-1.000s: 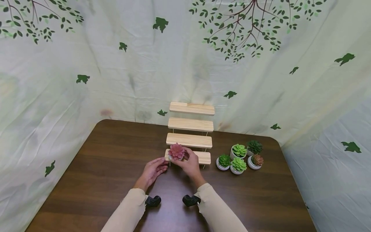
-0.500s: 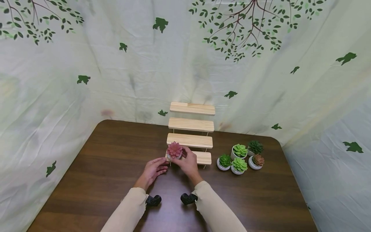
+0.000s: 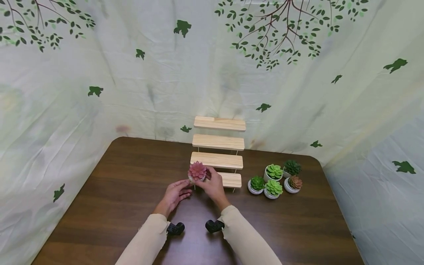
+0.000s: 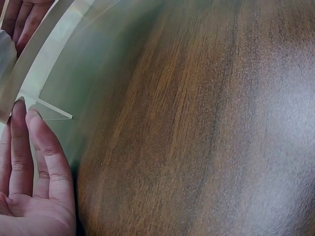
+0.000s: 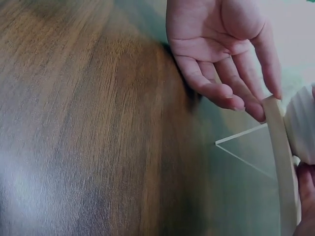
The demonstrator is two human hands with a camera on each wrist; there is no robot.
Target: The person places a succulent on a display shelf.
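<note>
A pink artificial succulent [image 3: 197, 170] in a small white pot is at the left end of the lowest board of a stepped wooden shelf [image 3: 232, 180]. My right hand [image 3: 214, 185] holds the pot from its right side between thumb and fingers. In the right wrist view the ribbed white pot [image 5: 301, 125] stands against the board [image 5: 281, 157]. My left hand [image 3: 173, 195] pinches that board's left end, thumb on top and fingertips at its edge. The left wrist view shows the left hand's fingers [image 4: 20, 162] beside a clear support [image 4: 54, 108].
Right of the shelf stand several potted succulents: bright green [image 3: 273, 187], darker green [image 3: 256, 183] and brownish [image 3: 294, 183] among them. Three upper boards [image 3: 216, 160] rise behind the lowest. A leaf-printed cloth [image 3: 159, 92] hangs behind the dark wooden table [image 3: 132, 191].
My right hand has shifted the pink succulent slightly left along the lowest board, toward its left end. The left hand has stayed at the board's end.
</note>
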